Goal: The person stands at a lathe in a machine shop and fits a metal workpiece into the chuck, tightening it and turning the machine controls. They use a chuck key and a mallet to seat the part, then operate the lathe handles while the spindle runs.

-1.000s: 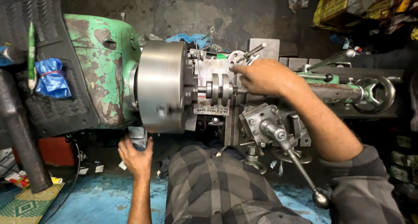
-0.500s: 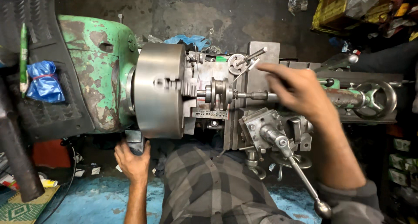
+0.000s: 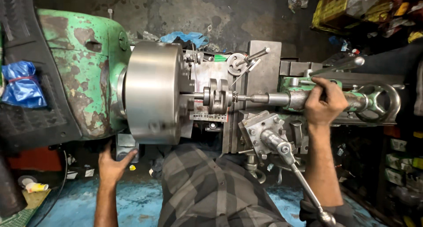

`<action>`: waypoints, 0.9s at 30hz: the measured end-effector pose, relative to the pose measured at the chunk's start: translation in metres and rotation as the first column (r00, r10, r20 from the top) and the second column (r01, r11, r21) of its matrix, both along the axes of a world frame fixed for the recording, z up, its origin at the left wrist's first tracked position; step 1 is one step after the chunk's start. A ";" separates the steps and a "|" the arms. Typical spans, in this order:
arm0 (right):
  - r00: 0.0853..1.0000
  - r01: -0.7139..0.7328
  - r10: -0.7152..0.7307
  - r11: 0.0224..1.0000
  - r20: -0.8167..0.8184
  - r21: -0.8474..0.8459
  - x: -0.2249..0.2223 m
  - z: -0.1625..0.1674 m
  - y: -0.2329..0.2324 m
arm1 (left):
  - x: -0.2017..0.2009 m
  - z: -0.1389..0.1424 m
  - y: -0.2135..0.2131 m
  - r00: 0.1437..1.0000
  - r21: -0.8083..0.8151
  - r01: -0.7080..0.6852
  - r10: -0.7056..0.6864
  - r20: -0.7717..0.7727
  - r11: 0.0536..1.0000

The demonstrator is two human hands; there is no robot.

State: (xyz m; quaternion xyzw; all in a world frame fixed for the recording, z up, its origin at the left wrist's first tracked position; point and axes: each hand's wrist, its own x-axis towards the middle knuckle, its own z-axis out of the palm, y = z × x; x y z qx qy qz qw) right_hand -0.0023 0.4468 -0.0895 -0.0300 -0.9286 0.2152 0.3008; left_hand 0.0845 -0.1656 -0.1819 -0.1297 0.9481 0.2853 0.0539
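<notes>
A worn green lathe fills the view, with a large steel chuck (image 3: pixel 152 92) at its left. A small metal workpiece (image 3: pixel 217 96) sits in the chuck jaws, met by a pointed centre from the tailstock (image 3: pixel 295 99). My right hand (image 3: pixel 324 102) grips the top of the tailstock body, near its handwheel (image 3: pixel 379 101). My left hand (image 3: pixel 112 165) reaches under the chuck, fingers on a grey box or lever (image 3: pixel 125 147) on the lathe's front.
The tool post (image 3: pixel 262 128) with a long handle (image 3: pixel 295 169) stands in front of the workpiece. A blue plastic bag (image 3: pixel 20 83) hangs at the left. Yellow crates (image 3: pixel 335 9) and clutter are at the back right. Blue floor (image 3: pixel 66 200) lies below.
My right hand has moved right from the workpiece area to the tailstock. My left hand stays low under the chuck.
</notes>
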 end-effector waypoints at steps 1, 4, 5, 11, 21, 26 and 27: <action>1.000 -0.003 0.003 1.000 -0.011 -0.010 0.000 -0.001 0.000 | 0.000 0.001 0.001 1.000 0.036 0.001 -0.001 0.003 0.999; 0.999 -0.005 0.004 1.000 -0.034 -0.026 -0.001 0.000 0.000 | -0.004 0.005 0.002 0.999 0.118 -0.015 0.010 0.040 0.993; 1.000 -0.001 0.000 1.000 -0.031 -0.027 -0.002 0.001 0.000 | -0.005 0.006 0.003 0.997 0.121 -0.036 0.027 0.076 0.992; 0.999 -0.004 0.004 1.000 -0.035 -0.018 -0.003 0.001 -0.001 | 0.017 0.015 0.044 0.996 -0.027 0.008 -0.010 -0.085 1.000; 1.000 -0.007 0.006 0.999 -0.023 -0.042 -0.001 0.002 0.000 | -0.078 0.098 0.108 0.659 -0.144 0.392 -0.386 -0.645 0.909; 0.999 -0.010 0.009 1.000 -0.036 -0.028 -0.001 0.000 0.002 | -0.157 0.159 0.125 0.780 0.220 0.556 -0.411 -0.471 0.802; 0.999 -0.009 0.008 0.999 -0.033 -0.031 -0.001 0.000 0.003 | -0.168 0.167 0.128 0.779 0.237 0.576 -0.437 -0.450 0.782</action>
